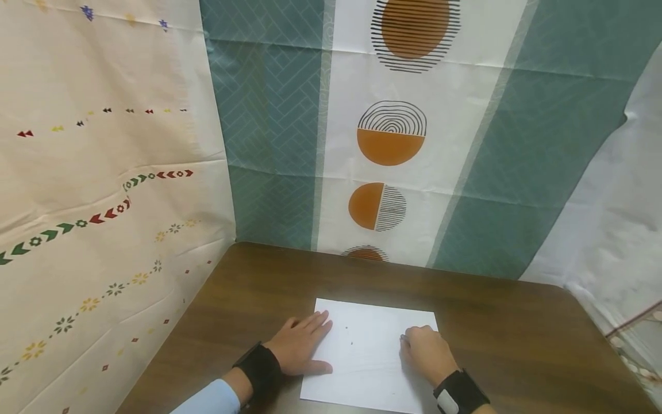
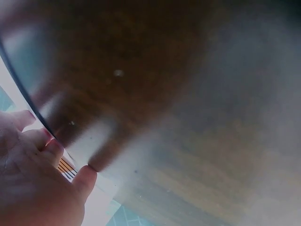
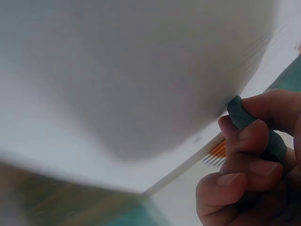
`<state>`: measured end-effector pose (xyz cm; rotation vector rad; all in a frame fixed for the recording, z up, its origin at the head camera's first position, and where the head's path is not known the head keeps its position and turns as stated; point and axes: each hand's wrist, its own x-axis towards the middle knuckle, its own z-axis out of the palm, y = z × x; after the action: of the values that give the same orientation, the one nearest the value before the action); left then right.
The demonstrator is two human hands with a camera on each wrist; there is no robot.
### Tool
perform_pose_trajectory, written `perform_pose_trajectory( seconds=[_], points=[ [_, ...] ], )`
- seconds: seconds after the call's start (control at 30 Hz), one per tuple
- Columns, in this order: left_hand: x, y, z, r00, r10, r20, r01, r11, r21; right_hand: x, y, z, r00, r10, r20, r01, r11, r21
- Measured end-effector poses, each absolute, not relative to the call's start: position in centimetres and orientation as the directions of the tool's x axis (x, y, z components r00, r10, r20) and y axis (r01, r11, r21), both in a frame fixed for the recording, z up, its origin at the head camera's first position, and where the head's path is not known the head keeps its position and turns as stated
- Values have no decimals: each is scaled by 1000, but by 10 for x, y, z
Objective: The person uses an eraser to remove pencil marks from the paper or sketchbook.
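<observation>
A white sheet of paper [image 1: 369, 371] lies on the brown table, with a few small dark crumbs and faint pencil-like lines on it. My left hand [image 1: 300, 348] rests flat across its left edge, fingers and thumb spread. In the left wrist view that hand [image 2: 42, 183] shows straight fingers against the surface. Toward the right edge of the sheet, my right hand [image 1: 426, 352] pinches a dark teal eraser [image 3: 239, 113] between thumb and curled fingers. One end of the eraser sticks out right at the paper; the rest is partly hidden in the hand.
The wooden table [image 1: 258, 276] extends around the sheet on all sides. Behind it hangs a green and white cloth [image 1: 274, 115] with orange circles. A cream patterned cloth [image 1: 103, 161] hangs on the left, and a white cloth [image 1: 615, 230] on the right.
</observation>
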<state>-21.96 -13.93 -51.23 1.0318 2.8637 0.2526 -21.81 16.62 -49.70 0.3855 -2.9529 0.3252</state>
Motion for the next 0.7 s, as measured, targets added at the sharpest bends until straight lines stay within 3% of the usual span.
perform_pose_trajectory(
  seconds=[0.4, 0.7],
  points=[
    [-221, -142, -520, -776, 630, -22, 617, 766, 180, -217, 175, -497, -963, -194, 185, -241, 929, -282],
    [-218, -140, -514, -768, 640, -18, 628, 759, 172, -226, 136, -476, -939, -249, 235, -319, 887, -335]
  ],
)
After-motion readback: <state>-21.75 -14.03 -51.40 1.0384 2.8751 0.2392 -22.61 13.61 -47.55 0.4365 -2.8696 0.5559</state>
